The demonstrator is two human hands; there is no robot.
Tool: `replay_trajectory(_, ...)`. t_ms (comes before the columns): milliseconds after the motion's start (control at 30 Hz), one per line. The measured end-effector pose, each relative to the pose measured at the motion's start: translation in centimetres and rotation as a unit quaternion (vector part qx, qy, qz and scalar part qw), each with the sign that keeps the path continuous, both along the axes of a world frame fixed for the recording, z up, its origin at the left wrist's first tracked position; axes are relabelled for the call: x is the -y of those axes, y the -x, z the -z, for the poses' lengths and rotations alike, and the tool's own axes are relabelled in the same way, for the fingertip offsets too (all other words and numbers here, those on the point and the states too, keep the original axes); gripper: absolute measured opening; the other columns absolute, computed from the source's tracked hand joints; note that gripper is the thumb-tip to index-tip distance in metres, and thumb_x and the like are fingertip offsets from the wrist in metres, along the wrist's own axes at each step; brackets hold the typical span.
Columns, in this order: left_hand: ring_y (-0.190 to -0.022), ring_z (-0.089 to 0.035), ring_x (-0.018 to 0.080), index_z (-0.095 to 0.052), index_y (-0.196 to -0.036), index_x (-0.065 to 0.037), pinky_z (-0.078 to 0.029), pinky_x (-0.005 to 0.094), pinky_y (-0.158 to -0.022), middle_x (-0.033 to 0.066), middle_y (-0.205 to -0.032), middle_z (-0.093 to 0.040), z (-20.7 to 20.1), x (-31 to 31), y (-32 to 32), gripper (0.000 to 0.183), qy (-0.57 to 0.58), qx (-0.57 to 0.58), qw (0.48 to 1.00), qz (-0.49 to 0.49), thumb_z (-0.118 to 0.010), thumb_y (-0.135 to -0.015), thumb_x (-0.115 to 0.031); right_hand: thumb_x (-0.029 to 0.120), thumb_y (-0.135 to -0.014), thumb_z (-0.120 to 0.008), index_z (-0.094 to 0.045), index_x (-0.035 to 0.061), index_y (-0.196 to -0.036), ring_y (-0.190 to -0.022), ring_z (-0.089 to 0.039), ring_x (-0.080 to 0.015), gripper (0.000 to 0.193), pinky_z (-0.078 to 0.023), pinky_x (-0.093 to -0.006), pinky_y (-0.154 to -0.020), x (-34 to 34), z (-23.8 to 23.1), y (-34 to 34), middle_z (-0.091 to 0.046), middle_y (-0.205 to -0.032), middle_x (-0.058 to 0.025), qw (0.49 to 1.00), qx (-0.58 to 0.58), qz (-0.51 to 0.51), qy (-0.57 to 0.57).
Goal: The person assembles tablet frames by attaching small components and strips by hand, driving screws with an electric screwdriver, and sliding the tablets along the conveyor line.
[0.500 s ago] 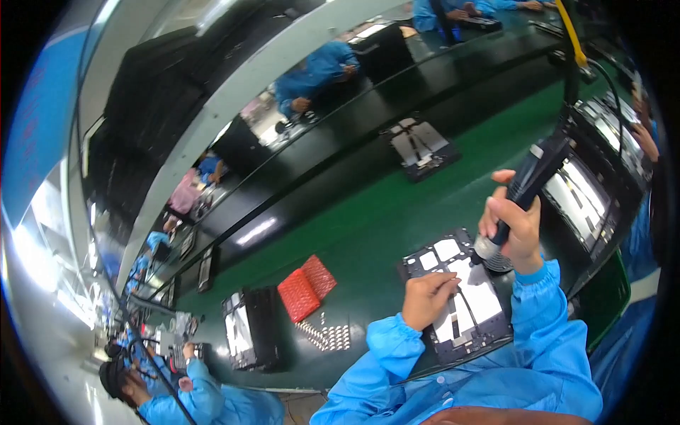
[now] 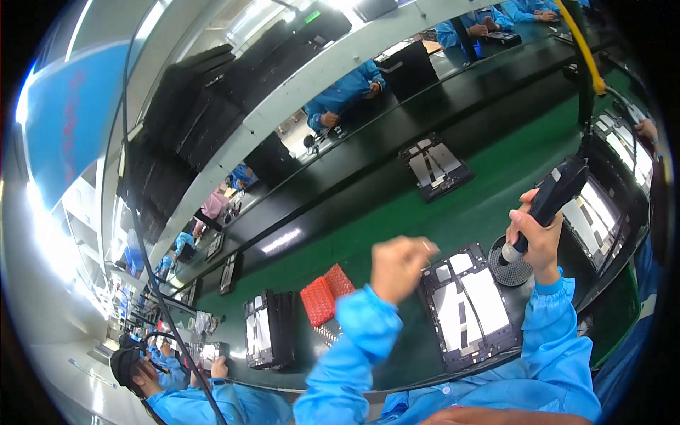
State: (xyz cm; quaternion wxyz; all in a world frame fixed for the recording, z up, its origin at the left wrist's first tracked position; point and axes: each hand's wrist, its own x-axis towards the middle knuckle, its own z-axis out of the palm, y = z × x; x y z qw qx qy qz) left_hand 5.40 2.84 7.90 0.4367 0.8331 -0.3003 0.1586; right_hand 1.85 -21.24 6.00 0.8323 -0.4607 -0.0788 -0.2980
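While green belt (image 2: 453, 219) runs past, right hand (image 2: 536, 234) grips screwdriver (image 2: 549, 205) — left hand (image 2: 398, 265) blurred, grip unclear.

Both forearms in blue sleeves come up from the lower edge. L hand (image 2: 398, 265) is raised, fingers curled into a loose fist, blurred, so can't tell if it pinches anything. R hand (image 2: 535, 237) is upright w/ a closed grip, thumb side up, wrist straight.
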Motion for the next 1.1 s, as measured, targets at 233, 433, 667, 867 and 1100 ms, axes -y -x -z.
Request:
replay_trajectory(233,-0.056,-0.064,0.0125,-0.069,-0.077,0.003,-0.05,0.0263,-0.053,0.0121,-0.065,-0.066,-21.0,-1.2,-11.9,0.016,-0.119,0.128,0.976,-0.13,-0.07,-0.076,-0.013,-0.005,-0.072,-0.065,-0.052,-0.0028,-0.094,-0.045,-0.054,-0.0118,0.026,-0.042,-0.0228,-0.044,0.3,1.5,0.4,-0.056,-0.059,-0.0041,0.997,-0.031,-0.032,0.061)
replay_trajectory(433,-0.059,-0.066,0.0191,-0.069,-0.075,0.005,-0.053,0.0316,-0.06,0.0153,-0.066,-0.066,-26.0,2.2,-12.4,0.026,-0.234,0.077,0.94,-0.237,-0.075,-0.073,-0.02,-0.005,-0.07,-0.067,-0.053,-0.0005,-0.092,-0.047,-0.056,-0.0108,0.027,-0.042,-0.0228,-0.044,0.6,1.6,0.6,-0.058,-0.058,-0.0044,0.996,-0.049,-0.06,0.051)
replay_trajectory(667,-0.066,-0.064,0.0265,-0.066,-0.071,-0.002,-0.05,0.0342,-0.063,0.0119,-0.068,-0.064,-25.3,3.7,-12.4,0.029,-0.316,0.3,0.871,-0.226,-0.079,-0.062,-0.025,-0.006,-0.071,-0.066,-0.05,-0.0023,-0.093,-0.044,-0.054,-0.0106,0.027,-0.043,-0.0228,-0.044,1.1,1.4,0.9,-0.056,-0.057,-0.004,0.996,-0.043,-0.069,0.049)
replay_trajectory(867,-0.073,-0.061,0.0295,-0.065,-0.076,-0.004,-0.049,0.0376,-0.064,0.0104,-0.079,-0.058,-23.9,5.1,-14.3,0.014,-0.328,0.435,0.831,-0.108,-0.07,-0.069,-0.015,-0.004,-0.071,-0.069,-0.053,-0.0001,-0.093,-0.048,-0.056,-0.0109,0.028,-0.044,-0.0233,-0.045,1.3,1.5,1.1,-0.058,-0.059,-0.0043,0.994,-0.053,-0.091,0.031)
replay_trajectory(1100,-0.078,-0.057,0.0263,-0.06,-0.072,-0.004,-0.045,0.0361,-0.067,0.0094,-0.075,-0.054,-22.3,5.1,-14.7,0.01,-0.372,0.57,0.716,-0.154,-0.065,-0.072,-0.013,-0.003,-0.071,-0.07,-0.053,0.0001,-0.094,-0.049,-0.056,-0.0107,0.029,-0.044,-0.0236,-0.045,1.3,1.6,1.2,-0.058,-0.061,-0.0043,0.994,-0.052,-0.093,0.034)
